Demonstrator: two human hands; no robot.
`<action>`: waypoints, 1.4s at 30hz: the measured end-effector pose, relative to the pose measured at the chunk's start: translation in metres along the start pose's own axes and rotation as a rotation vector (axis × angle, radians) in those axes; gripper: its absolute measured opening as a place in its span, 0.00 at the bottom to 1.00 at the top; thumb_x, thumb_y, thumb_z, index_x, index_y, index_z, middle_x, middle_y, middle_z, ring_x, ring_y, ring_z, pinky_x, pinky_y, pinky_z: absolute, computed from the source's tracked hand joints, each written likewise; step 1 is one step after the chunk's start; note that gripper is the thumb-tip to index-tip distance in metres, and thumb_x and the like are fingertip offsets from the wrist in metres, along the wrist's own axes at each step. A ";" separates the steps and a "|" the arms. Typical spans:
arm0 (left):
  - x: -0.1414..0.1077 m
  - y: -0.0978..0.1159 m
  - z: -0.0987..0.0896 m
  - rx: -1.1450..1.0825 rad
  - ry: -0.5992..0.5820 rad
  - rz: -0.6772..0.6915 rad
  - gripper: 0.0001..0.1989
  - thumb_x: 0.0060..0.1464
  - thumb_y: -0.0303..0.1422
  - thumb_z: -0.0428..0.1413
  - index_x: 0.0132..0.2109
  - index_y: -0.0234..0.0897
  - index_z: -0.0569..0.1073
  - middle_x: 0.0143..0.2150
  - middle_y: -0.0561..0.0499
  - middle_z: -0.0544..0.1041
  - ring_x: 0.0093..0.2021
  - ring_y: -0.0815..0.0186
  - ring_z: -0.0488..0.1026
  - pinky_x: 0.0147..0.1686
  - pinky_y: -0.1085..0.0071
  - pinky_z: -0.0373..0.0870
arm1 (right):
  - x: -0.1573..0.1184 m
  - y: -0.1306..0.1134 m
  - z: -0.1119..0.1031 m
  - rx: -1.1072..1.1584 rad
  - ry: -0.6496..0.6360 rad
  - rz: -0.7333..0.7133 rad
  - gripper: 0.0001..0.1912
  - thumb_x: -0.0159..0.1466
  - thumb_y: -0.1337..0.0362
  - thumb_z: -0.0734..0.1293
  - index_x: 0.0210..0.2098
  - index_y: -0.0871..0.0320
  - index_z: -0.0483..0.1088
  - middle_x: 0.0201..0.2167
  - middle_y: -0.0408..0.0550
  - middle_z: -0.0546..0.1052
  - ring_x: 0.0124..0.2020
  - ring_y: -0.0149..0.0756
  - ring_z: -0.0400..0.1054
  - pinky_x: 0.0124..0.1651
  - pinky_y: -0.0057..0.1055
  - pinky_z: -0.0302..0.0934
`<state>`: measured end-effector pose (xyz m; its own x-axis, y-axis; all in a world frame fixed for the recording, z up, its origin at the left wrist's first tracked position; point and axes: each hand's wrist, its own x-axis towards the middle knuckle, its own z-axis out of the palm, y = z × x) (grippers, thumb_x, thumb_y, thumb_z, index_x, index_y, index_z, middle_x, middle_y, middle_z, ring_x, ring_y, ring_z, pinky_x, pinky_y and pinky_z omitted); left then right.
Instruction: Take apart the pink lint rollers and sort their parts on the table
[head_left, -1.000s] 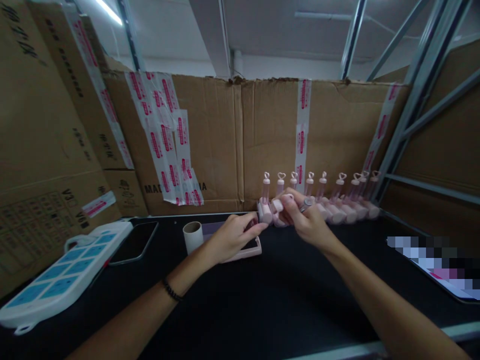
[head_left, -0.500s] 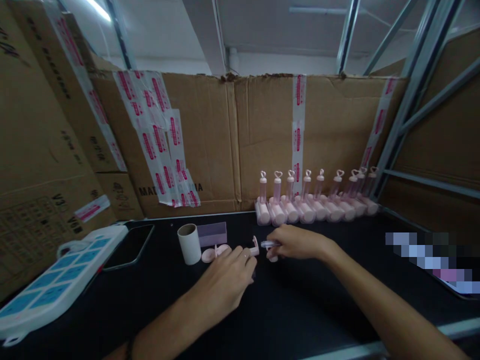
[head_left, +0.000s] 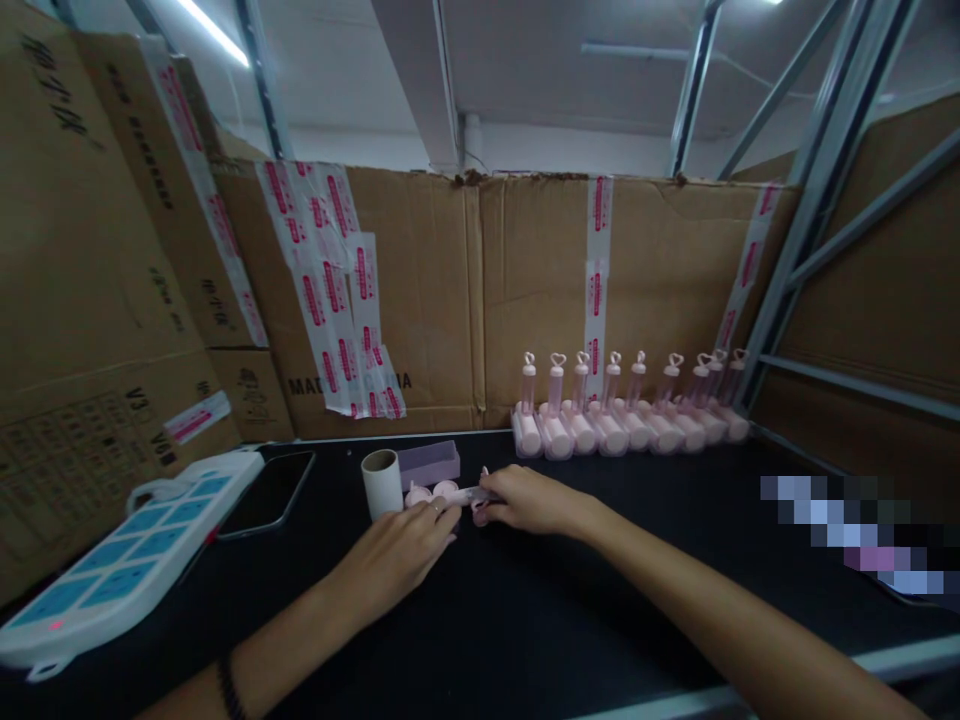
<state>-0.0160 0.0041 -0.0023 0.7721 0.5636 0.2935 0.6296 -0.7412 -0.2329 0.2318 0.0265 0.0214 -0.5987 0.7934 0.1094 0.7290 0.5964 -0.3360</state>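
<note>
Pale-pink plastic forms the small looped piece (head_left: 479, 514) between the hands, pinched by the right hand (head_left: 521, 497), fingers nearly closed, probably to steady it; the left hand (head_left: 409, 548) curls beside round pale-pink discs (head_left: 446, 489), its hold impossible to tell.

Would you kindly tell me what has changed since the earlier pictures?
The right hand moved left and nearer the person, away from the row of pink items; the left hand moved left, toward the white tube. Grip changes are unclear. The row, tube and phone stayed put.
</note>
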 end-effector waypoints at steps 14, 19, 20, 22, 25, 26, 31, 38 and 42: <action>-0.005 -0.073 0.016 -0.063 0.117 0.038 0.13 0.70 0.34 0.47 0.57 0.41 0.71 0.52 0.44 0.78 0.52 0.59 0.78 0.54 0.62 0.75 | 0.066 -0.017 0.021 -0.111 0.070 0.069 0.20 0.69 0.50 0.65 0.50 0.59 0.76 0.48 0.61 0.81 0.50 0.52 0.77 0.43 0.34 0.65; -0.003 -0.094 0.018 -0.061 0.119 0.068 0.14 0.70 0.34 0.48 0.59 0.42 0.70 0.53 0.44 0.79 0.54 0.58 0.78 0.57 0.60 0.73 | 0.082 -0.017 0.024 -0.109 0.079 0.091 0.20 0.68 0.49 0.66 0.50 0.56 0.76 0.49 0.58 0.81 0.50 0.48 0.77 0.44 0.32 0.65; -0.002 -0.096 0.018 -0.062 0.120 0.069 0.14 0.70 0.34 0.49 0.59 0.42 0.70 0.54 0.44 0.79 0.54 0.58 0.78 0.58 0.59 0.73 | 0.085 -0.017 0.024 -0.109 0.081 0.093 0.20 0.68 0.49 0.66 0.50 0.56 0.76 0.49 0.57 0.81 0.50 0.48 0.77 0.44 0.31 0.65; 0.000 -0.098 0.017 -0.058 0.111 0.065 0.15 0.69 0.34 0.49 0.59 0.42 0.70 0.55 0.44 0.79 0.55 0.58 0.78 0.58 0.59 0.73 | 0.086 -0.019 0.021 -0.108 0.085 0.095 0.20 0.68 0.48 0.67 0.49 0.55 0.77 0.48 0.56 0.82 0.50 0.47 0.77 0.44 0.30 0.64; -0.002 -0.097 0.014 -0.031 0.091 0.037 0.15 0.69 0.35 0.50 0.60 0.40 0.69 0.57 0.42 0.78 0.55 0.57 0.78 0.57 0.59 0.74 | 0.080 -0.021 0.013 -0.113 0.110 0.115 0.23 0.67 0.44 0.66 0.47 0.55 0.77 0.45 0.55 0.82 0.48 0.45 0.78 0.42 0.29 0.64; -0.003 -0.095 0.012 -0.021 0.095 0.026 0.16 0.69 0.35 0.50 0.61 0.39 0.69 0.58 0.41 0.78 0.56 0.57 0.78 0.57 0.59 0.74 | 0.076 -0.020 0.008 -0.118 0.130 0.134 0.24 0.68 0.42 0.64 0.45 0.55 0.77 0.44 0.55 0.82 0.48 0.45 0.78 0.42 0.29 0.64; -0.007 -0.073 0.003 0.016 0.200 0.072 0.15 0.70 0.34 0.49 0.59 0.38 0.71 0.53 0.42 0.81 0.51 0.59 0.80 0.53 0.64 0.76 | 0.044 -0.001 -0.023 -0.210 0.346 0.387 0.23 0.74 0.51 0.57 0.48 0.62 0.75 0.46 0.65 0.80 0.49 0.51 0.76 0.47 0.37 0.65; 0.033 0.002 0.002 0.074 0.236 0.317 0.12 0.69 0.29 0.46 0.50 0.34 0.74 0.37 0.47 0.80 0.34 0.61 0.79 0.30 0.67 0.71 | 0.032 0.034 -0.031 -0.316 0.481 0.628 0.18 0.72 0.60 0.60 0.49 0.68 0.75 0.45 0.71 0.79 0.49 0.54 0.76 0.50 0.42 0.64; 0.053 0.022 0.007 -0.032 0.170 0.239 0.12 0.68 0.29 0.45 0.42 0.36 0.73 0.34 0.48 0.78 0.33 0.62 0.76 0.29 0.67 0.67 | 0.034 0.040 -0.025 -0.330 0.457 0.621 0.16 0.70 0.62 0.63 0.49 0.66 0.76 0.45 0.68 0.80 0.49 0.51 0.76 0.50 0.39 0.64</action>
<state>0.0396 0.0201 0.0016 0.8708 0.3046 0.3859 0.4268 -0.8579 -0.2860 0.2490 0.0804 0.0352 0.0850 0.9179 0.3875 0.9841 -0.0165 -0.1770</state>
